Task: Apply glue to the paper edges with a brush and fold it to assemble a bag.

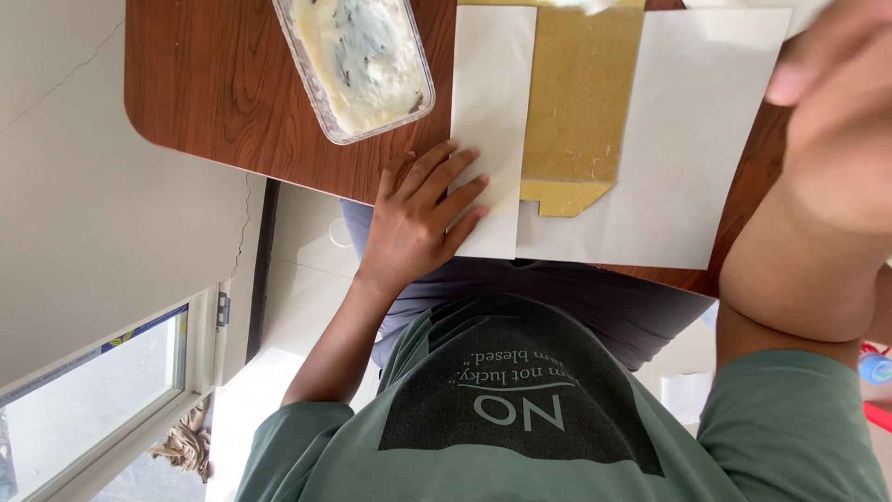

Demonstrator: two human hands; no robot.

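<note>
My left hand point(420, 218) lies flat, fingers spread, on the near left corner of a narrow white paper flap point(492, 112). That flap is folded over a brown cardboard piece point(581, 102), which rests on a larger white sheet point(692, 139). My right hand point(832, 84) is raised close to the camera at the right edge, large and blurred, above the sheet's right side. Whether it holds anything is hidden. The paper and card lie on a brown wooden table point(223, 93).
A clear plastic tub point(364, 65) of creamy white stuff with dark flecks stands on the table left of the paper. The table's rounded near edge runs just above my lap. A pale wall and a window are at the left; a blue-capped object point(875, 368) is at the right edge.
</note>
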